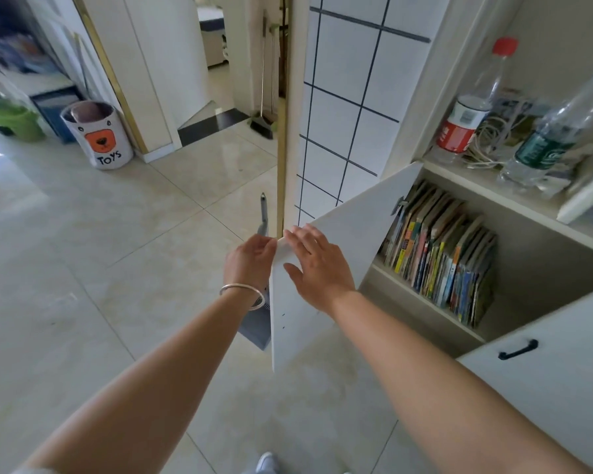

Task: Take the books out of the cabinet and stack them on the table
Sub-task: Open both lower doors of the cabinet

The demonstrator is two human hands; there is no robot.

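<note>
1. I am at the first step: getting the cabinet open. No book has been lifted out yet, and I can see no table from here.
2. My left hand [252, 258] is at the outer edge of the left cabinet door [339, 254], fingers curled toward that edge; whether they truly grip it or only touch it, I cannot tell, since the door hides the fingertips.
3. My right hand [317, 265] lies flat on the inner face of the same door, fingers straight and spread, pressing and grasping nothing.
4. The books [442, 254] stand packed in a leaning row on the lower shelf [421, 295] inside the cabinet, well apart from both hands.
5. The right door [541, 381], with its black handle [518, 349], stands partly across the opening.
6. Next, I judge, the left door must swing fully aside, then a hand must reach in and take a batch from the near end of the row, steadying the leaning rest so they do not topple.
</note>
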